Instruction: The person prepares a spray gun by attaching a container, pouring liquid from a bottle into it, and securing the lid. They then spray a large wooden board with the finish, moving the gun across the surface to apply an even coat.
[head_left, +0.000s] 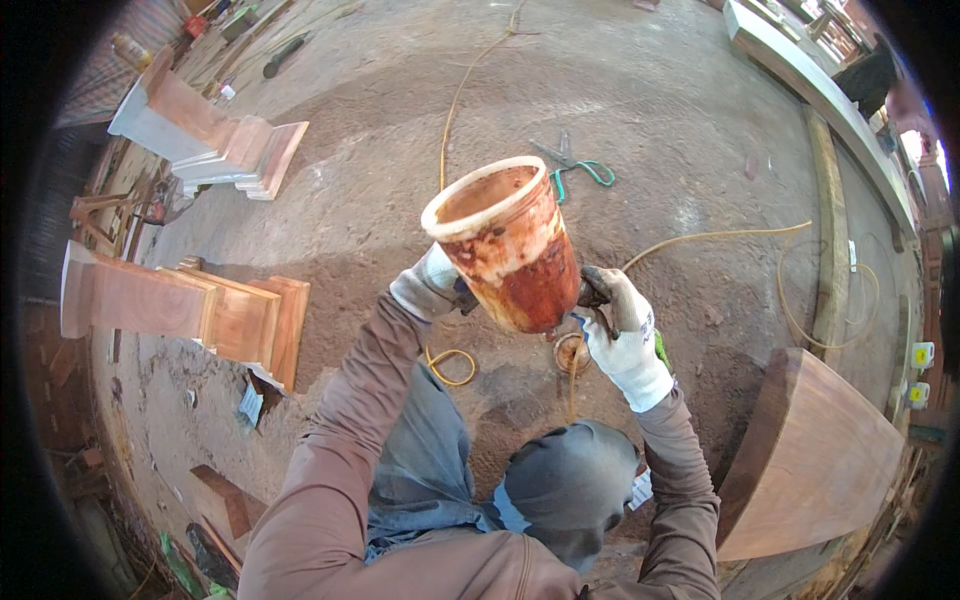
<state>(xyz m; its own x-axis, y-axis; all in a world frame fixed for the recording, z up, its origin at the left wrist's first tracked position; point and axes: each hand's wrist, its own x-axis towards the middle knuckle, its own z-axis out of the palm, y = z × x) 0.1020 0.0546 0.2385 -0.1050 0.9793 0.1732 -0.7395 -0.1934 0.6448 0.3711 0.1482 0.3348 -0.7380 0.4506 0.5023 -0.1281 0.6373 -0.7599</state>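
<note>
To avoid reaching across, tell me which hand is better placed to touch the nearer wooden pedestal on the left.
Left, I'd judge: the left hand is at the lower left of the stained container, nearer the wooden pedestal; the right hand is at its lower right, farther across.

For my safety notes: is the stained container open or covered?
Open: the container has no lid over its pale rim, and its inner wall shows.

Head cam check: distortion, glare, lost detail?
Head view: fisheye bends the long pale beam; bright glare along the right rim; dark left edge loses detail. Head view: stained container reads fairly sharp, but left hand is partly hidden behind it.
</note>
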